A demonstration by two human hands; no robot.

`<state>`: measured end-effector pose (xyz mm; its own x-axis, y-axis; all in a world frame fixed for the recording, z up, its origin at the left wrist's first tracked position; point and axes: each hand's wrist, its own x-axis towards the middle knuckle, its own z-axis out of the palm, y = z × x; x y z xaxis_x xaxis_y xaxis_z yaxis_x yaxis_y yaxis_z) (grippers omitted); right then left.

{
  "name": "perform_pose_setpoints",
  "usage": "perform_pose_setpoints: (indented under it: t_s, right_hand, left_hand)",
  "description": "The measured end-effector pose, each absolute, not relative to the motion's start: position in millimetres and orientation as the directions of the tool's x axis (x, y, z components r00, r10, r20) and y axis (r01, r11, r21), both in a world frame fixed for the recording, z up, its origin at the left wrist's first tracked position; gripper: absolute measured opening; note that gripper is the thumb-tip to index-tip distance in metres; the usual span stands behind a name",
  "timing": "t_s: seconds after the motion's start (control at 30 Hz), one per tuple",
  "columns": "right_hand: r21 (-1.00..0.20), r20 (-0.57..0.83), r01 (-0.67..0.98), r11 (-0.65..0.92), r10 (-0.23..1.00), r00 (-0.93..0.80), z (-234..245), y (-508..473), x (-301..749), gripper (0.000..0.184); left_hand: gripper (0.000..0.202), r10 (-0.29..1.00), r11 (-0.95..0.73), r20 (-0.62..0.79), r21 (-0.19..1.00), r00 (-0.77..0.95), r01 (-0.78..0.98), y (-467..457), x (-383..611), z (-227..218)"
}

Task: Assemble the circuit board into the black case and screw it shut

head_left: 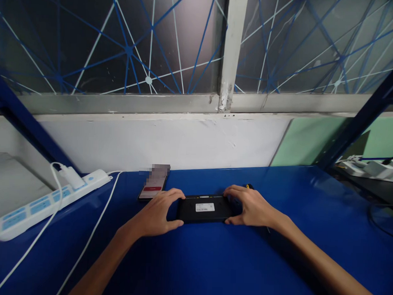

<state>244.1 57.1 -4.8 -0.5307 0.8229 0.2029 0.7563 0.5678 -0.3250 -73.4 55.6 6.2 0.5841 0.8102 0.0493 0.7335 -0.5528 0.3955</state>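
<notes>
A flat black rectangular device (204,215) with a white label on its upper face lies low over the blue table, between my two hands. My left hand (160,211) grips its left end, thumb at the near corner and fingers at the far corner. On the opposite end, my right hand (250,206) holds it the same way. What kind of device it is does not show. Just behind my right hand pokes out a small black and yellow object (249,186), mostly hidden. Beyond my left hand lies a phone (154,184) with a lit, partly blurred screen.
A white power strip (49,204) with a plugged-in charger (73,177) runs along the left of the blue table (192,268). White cables (93,230) cross the left side. Blue posts (361,123) rise at both sides. White boxes (372,170) sit at the far right.
</notes>
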Motion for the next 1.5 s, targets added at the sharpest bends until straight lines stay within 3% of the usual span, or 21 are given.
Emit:
perform_pose_setpoints:
  t_s: [1.5]
  right_hand:
    - [-0.454,0.159,0.715,0.531,0.838,-0.522,-2.9,58.4,242.9,0.057]
  left_hand:
    - [0.054,0.805,-0.556,0.052,0.418,0.592,0.719,56.1,-74.7,4.0]
